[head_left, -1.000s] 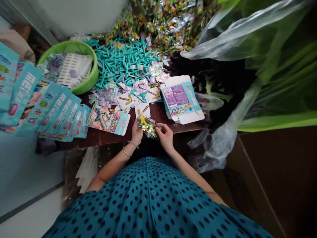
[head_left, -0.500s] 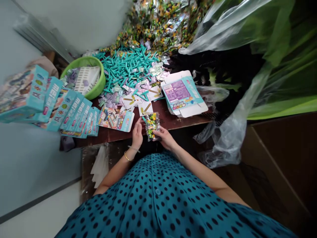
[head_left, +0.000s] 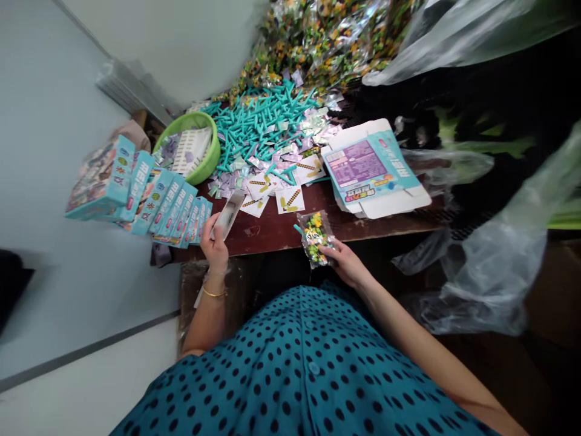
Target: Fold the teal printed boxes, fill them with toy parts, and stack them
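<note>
My left hand (head_left: 215, 247) is closed around a small open carton (head_left: 230, 213), tilted up so that its pale inside shows. My right hand (head_left: 345, 261) pinches a clear bag of small yellow, green and black pieces (head_left: 316, 237) in front of the table edge. The tip of a teal stick (head_left: 298, 229) pokes out at the bag's left side; whether the fingers hold it too is hidden. Picture cards (head_left: 290, 200) lie on the table between the hands, beyond them.
Filled blue boxes (head_left: 166, 203) stand in a leaning row at left, beside a green basket (head_left: 213, 158). Teal sticks (head_left: 258, 118) and small sachets are heaped behind. Flattened cartons (head_left: 363, 166) lie at right. Bagged pieces (head_left: 327, 42) pile up at the back; clear plastic (head_left: 490, 266) hangs at right.
My left hand has moved left from the bag and picked up the carton that lay on the table, tilting its opening upward. The right hand still holds the bag. The view has shifted.
</note>
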The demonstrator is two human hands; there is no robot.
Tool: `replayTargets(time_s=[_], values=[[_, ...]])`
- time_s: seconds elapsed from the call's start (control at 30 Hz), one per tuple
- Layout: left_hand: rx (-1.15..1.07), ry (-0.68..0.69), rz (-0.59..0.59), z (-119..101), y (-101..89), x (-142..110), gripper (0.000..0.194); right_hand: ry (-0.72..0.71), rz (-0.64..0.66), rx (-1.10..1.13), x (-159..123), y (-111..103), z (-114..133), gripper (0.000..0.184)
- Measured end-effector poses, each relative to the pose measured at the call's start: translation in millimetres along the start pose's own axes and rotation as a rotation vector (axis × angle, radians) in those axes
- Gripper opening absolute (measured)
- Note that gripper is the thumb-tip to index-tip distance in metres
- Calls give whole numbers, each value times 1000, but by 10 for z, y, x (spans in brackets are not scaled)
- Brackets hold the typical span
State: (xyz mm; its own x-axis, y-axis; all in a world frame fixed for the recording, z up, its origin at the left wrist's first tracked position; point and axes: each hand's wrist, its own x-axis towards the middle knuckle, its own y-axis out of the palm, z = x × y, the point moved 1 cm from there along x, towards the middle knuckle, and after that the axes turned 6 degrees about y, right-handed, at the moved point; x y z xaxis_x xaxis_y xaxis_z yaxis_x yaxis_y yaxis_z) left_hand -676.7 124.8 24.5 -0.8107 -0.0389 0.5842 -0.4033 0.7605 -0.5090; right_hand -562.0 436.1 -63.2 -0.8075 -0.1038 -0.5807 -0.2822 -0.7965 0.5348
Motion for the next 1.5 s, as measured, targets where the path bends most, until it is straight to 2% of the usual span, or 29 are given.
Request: replayTargets(time_s=[0.1,0.23,0.33,0.5,0.63,1.03,1.5], values=[[-59,-76,-14,-160,-69,-57,50,44,18,-28,-33,40,-40,52],[-153,-66,66,-262,10,-272,56,86,52,-67,-70,121,-74,54],[-186,-70,70,-282,56,-386,57,96,91,-90,-110,193,-73,54],[-207,-109,77,-270,25,-394,60,90,160,-113,-148,287,-71,50],[-189,-93,79,-273,10,-357,61,87,161,-84,-137,311,-83,47],[-141,-57,81,-339,110,-336,62,78,82,88,100,93,-119,43],[-170,-88,62,-340,166,-331,62,2,76,103,69,-6,-40,48]])
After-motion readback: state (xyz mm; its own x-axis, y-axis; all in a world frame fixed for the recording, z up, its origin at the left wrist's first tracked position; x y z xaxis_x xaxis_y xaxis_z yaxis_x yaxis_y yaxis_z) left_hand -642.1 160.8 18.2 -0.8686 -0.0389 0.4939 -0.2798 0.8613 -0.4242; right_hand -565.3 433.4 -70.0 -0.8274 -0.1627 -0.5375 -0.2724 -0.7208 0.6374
